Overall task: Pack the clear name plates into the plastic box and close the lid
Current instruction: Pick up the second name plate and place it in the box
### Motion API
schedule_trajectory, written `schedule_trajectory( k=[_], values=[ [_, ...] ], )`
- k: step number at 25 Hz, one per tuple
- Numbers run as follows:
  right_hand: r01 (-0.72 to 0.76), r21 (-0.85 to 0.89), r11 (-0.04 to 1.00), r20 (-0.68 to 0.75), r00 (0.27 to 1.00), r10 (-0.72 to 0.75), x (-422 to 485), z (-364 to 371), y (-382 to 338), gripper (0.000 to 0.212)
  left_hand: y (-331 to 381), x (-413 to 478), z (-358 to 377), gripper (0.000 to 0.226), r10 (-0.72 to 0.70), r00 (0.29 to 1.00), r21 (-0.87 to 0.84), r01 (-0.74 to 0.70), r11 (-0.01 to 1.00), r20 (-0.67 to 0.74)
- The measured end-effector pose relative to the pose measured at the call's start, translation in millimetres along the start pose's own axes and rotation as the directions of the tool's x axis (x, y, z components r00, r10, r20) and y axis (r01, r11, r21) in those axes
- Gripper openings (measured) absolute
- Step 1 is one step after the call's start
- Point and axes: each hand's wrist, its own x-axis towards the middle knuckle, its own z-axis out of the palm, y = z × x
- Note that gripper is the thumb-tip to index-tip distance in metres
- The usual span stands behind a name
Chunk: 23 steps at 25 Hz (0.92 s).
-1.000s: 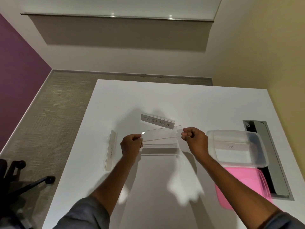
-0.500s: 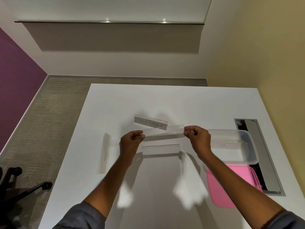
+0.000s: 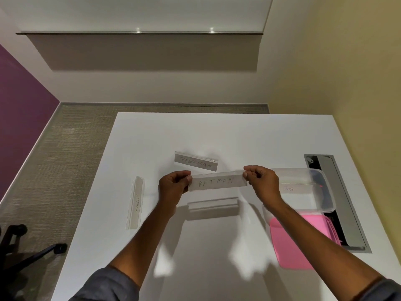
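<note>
A clear name plate reading BATMAN hangs above the white table, facing me. My left hand pinches its left end and my right hand pinches its right end. Behind it lies a plate marked SUPERMAN. A plate marked ELEPHANT lies lengthwise at the left. Another clear plate rests on the table just below the held one. The clear plastic box stands open at the right with a plate marked DOG inside. Its pink lid lies nearer to me.
A grey cable hatch is set into the table at the right, beside the box. An office chair base stands on the carpet at the lower left. Walls close in behind and to the right of the table.
Both hands have lifted the held plate slightly and tipped it upright, so its BATMAN label now faces me. The other plates and the box have stayed in place.
</note>
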Motion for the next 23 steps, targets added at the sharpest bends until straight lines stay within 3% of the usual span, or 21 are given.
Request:
schedule_trajectory(
  k=[3, 6, 10, 17, 21, 23],
  values=[
    [0.097, -0.139, 0.986, 0.083, 0.993, -0.086, -1.5, -10.7, 2.7, 0.032, 4.7, -1.8, 3.7, 0.022, -0.030, 0.999, -0.012, 0.031, 0.999, 0.011],
    [0.245, -0.339, 0.908, 0.296, 0.944, -0.144, 0.6, -28.0, 7.8, 0.068, 8.9, -5.4, 9.4, 0.020, -0.041, 0.999, 0.005, 0.040, 0.999, 0.029],
    [0.370, -0.479, 0.796, 0.511, 0.855, -0.090, 0.1, -53.7, 17.5, 0.092, 10.2, -14.2, 23.4, 0.021, -0.049, 0.995, 0.019, 0.048, 0.999, 0.086],
    [0.336, -0.498, 0.799, 0.480, 0.874, -0.069, -12.2, -101.7, 38.9, 0.078, 8.9, -32.3, 63.5, 0.025, -0.051, 0.976, 0.123, 0.024, 0.992, 0.213],
    [0.318, -0.488, 0.813, 0.453, 0.888, -0.075, -13.0, -133.7, 52.2, 0.081, 10.2, -41.8, 94.1, 0.018, 0.009, 0.955, 0.319, -0.108, 0.941, 0.295],
    [0.313, -0.487, 0.815, 0.435, 0.897, -0.085, -12.0, -149.8, 56.4, 0.082, 11.5, -44.9, 109.4, 0.031, 0.063, 0.929, 0.480, -0.246, 0.842, 0.366]
  ],
)
